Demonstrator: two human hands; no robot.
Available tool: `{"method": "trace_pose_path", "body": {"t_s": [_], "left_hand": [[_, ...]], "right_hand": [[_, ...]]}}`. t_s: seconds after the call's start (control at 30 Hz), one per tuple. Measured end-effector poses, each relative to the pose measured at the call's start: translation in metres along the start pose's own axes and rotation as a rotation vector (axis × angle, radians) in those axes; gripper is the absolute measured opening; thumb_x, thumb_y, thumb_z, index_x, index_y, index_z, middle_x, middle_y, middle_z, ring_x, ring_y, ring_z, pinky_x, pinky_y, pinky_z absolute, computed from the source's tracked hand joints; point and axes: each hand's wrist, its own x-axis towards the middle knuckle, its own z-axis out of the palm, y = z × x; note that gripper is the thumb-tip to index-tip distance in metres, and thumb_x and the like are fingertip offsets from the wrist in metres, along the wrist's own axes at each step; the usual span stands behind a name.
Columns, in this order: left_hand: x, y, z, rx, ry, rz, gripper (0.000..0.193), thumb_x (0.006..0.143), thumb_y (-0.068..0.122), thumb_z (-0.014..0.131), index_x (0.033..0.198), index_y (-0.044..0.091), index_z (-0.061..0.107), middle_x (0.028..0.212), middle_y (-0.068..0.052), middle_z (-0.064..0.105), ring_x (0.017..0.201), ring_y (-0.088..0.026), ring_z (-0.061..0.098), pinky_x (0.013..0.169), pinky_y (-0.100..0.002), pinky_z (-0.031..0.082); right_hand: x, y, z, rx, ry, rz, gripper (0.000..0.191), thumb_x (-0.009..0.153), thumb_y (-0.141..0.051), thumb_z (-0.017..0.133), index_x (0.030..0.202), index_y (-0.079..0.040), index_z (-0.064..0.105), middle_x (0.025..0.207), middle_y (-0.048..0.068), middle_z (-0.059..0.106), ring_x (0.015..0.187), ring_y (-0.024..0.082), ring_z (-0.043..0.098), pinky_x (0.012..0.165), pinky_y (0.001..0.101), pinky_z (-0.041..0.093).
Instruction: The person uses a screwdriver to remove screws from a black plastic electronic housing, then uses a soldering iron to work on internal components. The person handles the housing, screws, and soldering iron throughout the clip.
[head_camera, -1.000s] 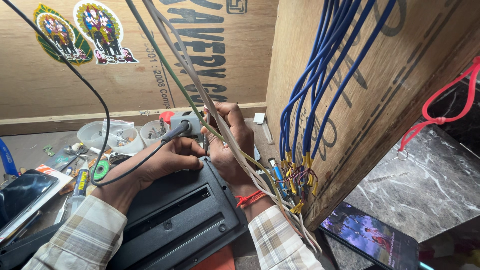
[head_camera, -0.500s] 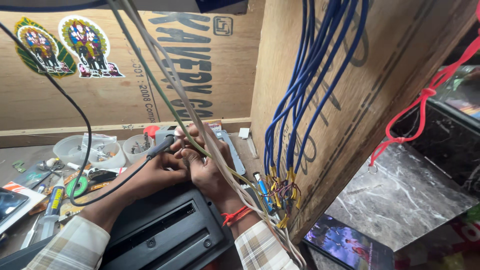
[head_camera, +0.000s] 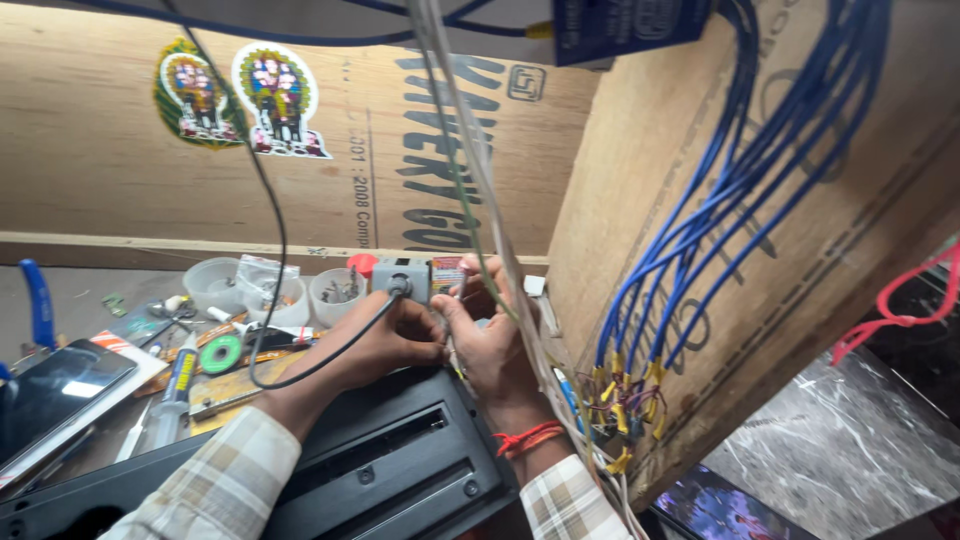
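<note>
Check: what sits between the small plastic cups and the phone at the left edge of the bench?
Head view: a green tape roll, a tube-shaped tool and small loose parts lie between the plastic cups and the phone.

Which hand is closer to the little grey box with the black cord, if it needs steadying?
Probably the left hand. It sits just under the small grey box, where the black cord plugs in. The right hand is beside it, busy among the hanging pale wires.
</note>
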Motion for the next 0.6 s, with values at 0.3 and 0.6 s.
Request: {"method": "trace_pose_path", "body": {"t_s": [0.3,0.6], "left_hand": [[-0.0030,-0.0077,-0.0004,-0.119,-0.028,-0.053,0.020,0.079,0.019,0.080,0.091,0.004,0.083,0.078,-0.006,0.079,0.072,-0.010,0.067,0.067,-0.028,0.053],[0.0008,-0.0117,0.0004,-0.117,-0.032,-0.119,0.020,0.079,0.019,0.080,0.088,0.002,0.082,0.076,-0.003,0.077,0.070,-0.009,0.066,0.066,-0.026,0.052]], "right_hand": [[-0.0032,0.0035,0.0030,0.152,-0.104,-0.040,0.043,0.091,0.004,0.072,0.127,-0.008,0.053,0.095,0.004,0.070,0.086,0.010,0.070,0.073,0.0239,0.060],[-0.0061,-0.0018,0.0022,0.124,-0.094,-0.181,0.037,0.092,0.005,0.069,0.123,-0.007,0.055,0.101,0.006,0.067,0.087,0.012,0.069,0.075,0.0266,0.058]]}}
